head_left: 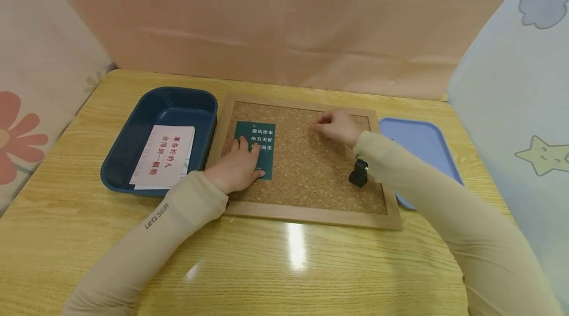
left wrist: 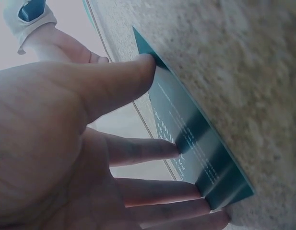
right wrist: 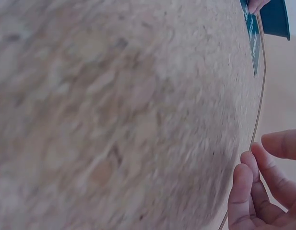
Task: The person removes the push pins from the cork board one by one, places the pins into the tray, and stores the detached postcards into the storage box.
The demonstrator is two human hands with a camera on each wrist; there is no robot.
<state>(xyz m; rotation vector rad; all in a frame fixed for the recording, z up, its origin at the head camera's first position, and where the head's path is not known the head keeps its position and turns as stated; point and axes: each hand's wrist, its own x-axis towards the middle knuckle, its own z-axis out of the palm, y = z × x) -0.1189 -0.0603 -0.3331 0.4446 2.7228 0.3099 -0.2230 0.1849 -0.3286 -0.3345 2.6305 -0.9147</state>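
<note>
A dark green card (head_left: 266, 160) with white Chinese characters lies on the left part of a wood-framed cork board (head_left: 306, 173). My left hand (head_left: 237, 165) rests on the card, its fingers (left wrist: 162, 189) extended over the printed face and its thumb at the lower edge. Above the right half of the board is my right hand (head_left: 338, 127), thumb and fingertips drawn close together. In the right wrist view the curled fingers (right wrist: 242, 179) show beside the thumb. Whether something small sits between those tips cannot be made out.
Left of the board stands a dark blue bin (head_left: 113, 158), with pink and white cards (head_left: 162, 155) inside it. A light blue tray (head_left: 422, 140) lies to the right, partly covered by my right sleeve. A peach-coloured backdrop (head_left: 284, 24) rises behind the wooden table (head_left: 249, 266).
</note>
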